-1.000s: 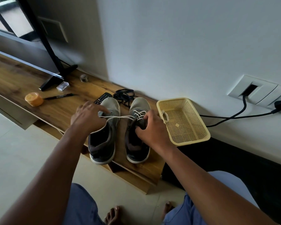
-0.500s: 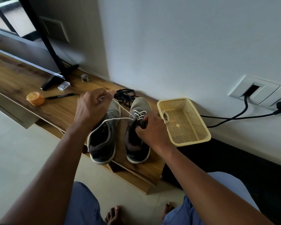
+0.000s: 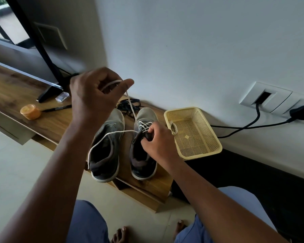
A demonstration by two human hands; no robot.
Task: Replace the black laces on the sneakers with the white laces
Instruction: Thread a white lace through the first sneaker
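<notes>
Two grey sneakers stand side by side on the wooden shelf [image 3: 47,123], toes toward the wall. The left sneaker [image 3: 107,146] has no lace. The right sneaker [image 3: 144,151] has a white lace [image 3: 130,104] threaded through its lower eyelets. My left hand [image 3: 95,99] is raised above the shoes and pinches one end of that lace, drawn taut. The other end trails left across the left sneaker. My right hand [image 3: 156,141] grips the right sneaker's tongue and eyelet edge. A heap of black laces [image 3: 128,106] lies behind the shoes. Another white lace [image 3: 173,128] hangs on the yellow basket's rim.
The yellow mesh basket [image 3: 209,151] stands right of the shoes. An orange lidded tub [image 3: 30,111], a black pen [image 3: 57,108] and a TV stand foot [image 3: 47,92] are at the left. A black cable [image 3: 244,128] runs to wall sockets at the right. My knees and feet are below.
My left hand has risen from the left sneaker up and toward the wall, pulling the white lace through the eyelet until it is taut. The right hand stayed on the right sneaker.
</notes>
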